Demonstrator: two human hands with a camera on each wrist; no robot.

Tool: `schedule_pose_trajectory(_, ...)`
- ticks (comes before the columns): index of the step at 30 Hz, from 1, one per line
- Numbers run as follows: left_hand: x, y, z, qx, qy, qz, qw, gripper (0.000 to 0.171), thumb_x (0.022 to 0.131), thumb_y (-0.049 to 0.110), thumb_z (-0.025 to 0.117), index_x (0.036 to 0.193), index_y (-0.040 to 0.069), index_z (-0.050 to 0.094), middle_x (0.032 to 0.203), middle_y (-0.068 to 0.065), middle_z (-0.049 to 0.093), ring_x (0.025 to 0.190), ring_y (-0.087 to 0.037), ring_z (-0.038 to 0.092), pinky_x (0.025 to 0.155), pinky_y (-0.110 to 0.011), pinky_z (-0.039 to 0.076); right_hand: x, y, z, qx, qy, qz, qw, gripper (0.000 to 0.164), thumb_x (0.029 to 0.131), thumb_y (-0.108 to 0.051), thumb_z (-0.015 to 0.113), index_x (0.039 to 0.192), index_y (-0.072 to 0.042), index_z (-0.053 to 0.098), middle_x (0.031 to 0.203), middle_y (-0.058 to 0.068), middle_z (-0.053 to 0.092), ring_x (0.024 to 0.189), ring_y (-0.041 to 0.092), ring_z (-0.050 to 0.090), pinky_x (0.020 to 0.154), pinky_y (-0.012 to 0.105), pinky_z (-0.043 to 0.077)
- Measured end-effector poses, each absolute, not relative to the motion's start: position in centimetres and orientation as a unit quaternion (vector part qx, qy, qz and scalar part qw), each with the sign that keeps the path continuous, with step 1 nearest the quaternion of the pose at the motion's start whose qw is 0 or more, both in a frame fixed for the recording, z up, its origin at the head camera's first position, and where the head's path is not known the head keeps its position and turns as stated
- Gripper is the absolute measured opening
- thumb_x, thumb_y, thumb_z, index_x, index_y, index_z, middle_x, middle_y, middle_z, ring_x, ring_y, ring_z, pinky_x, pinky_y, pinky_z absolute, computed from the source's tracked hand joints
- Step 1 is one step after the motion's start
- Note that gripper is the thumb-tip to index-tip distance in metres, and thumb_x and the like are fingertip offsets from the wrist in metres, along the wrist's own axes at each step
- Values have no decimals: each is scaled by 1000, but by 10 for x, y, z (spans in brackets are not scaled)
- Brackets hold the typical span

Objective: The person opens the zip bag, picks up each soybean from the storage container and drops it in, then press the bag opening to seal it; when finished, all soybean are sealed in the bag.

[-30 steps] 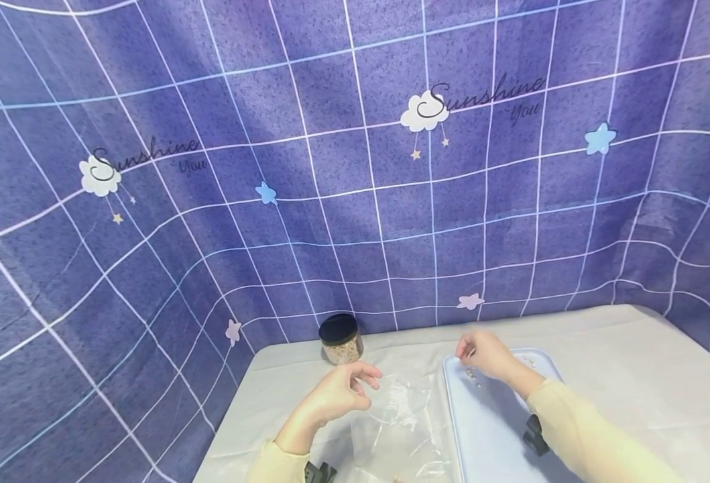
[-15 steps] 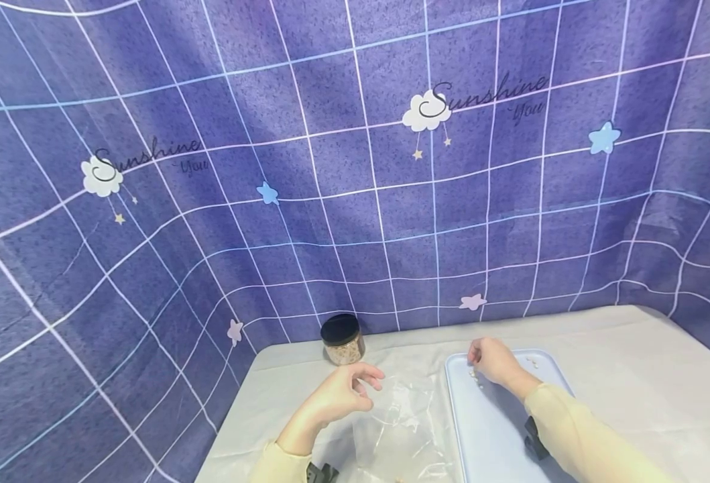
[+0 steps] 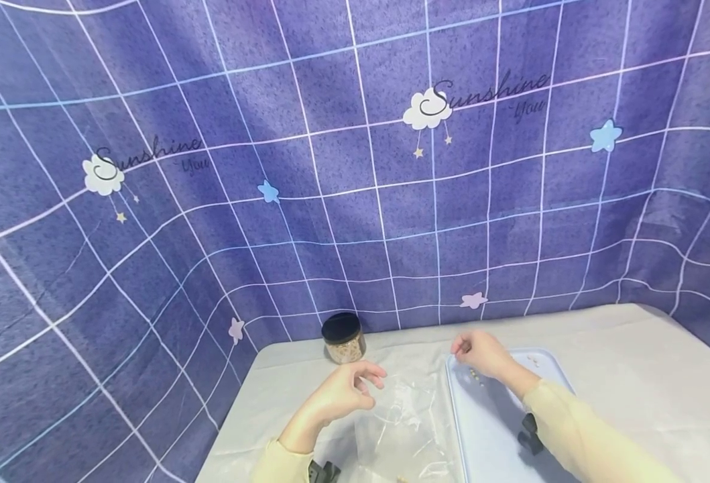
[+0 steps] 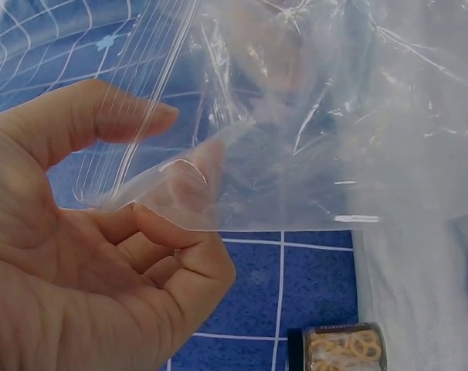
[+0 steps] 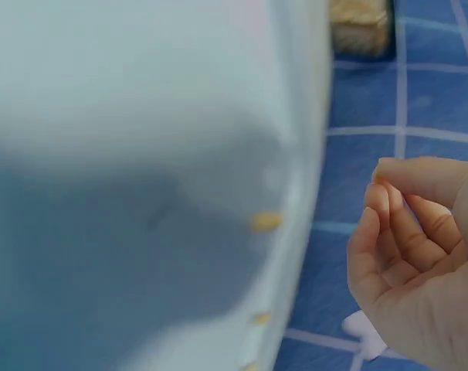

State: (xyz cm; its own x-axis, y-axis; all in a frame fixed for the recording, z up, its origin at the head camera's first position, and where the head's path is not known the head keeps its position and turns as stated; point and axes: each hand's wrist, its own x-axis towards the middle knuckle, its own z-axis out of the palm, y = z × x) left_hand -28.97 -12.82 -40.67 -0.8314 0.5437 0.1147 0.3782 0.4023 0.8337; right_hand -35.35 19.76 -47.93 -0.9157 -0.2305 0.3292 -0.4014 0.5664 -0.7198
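A clear zip-top bag [image 3: 399, 416] stands under my left hand [image 3: 339, 396], its mouth spread. In the left wrist view the left hand [image 4: 118, 224] holds the zip edge between thumb and curled fingers, some seen through the plastic of the bag [image 4: 296, 162]. My right hand [image 3: 481, 352] hovers over the far left corner of a pale blue tray [image 3: 487, 443]. Its thumb and fingertips pinch together; in the right wrist view a sliver of yellow shows at the tips of this hand [image 5: 419, 239]. Small yellow pieces [image 5: 265, 222] lie on the tray.
A black-lidded jar [image 3: 344, 339] of small yellow rings stands at the back, left of the bag. More pieces [image 3: 532, 361] lie near the tray's far right corner. A purple-blue grid curtain [image 3: 330, 201] hangs behind the cloth-covered table [image 3: 650, 389].
My right hand reached down to the pieces on the tray half a second ago, and now is lifted and farther left. The left hand stays in place with the bag.
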Motion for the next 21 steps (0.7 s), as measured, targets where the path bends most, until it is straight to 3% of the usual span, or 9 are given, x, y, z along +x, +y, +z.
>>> schedule_pose_trajectory(13,-287,-126,-403,281,836,463,84,52,68,-13,65,119,-3,68,102,-14,71,75,-16,57,59,-23,46,-316,142,-413,302,-817,487,65,11,83,5,72,91,-4,70,81,1,70,75,13,66,70,27,55)
schedule_pose_trajectory(21,-286,-125,-401,281,839,459,83,51,68,-12,65,119,-2,69,101,-13,71,78,-17,56,61,-24,47,-297,119,-396,348,-805,479,44,11,83,3,73,92,-3,70,83,0,70,78,11,65,74,28,56)
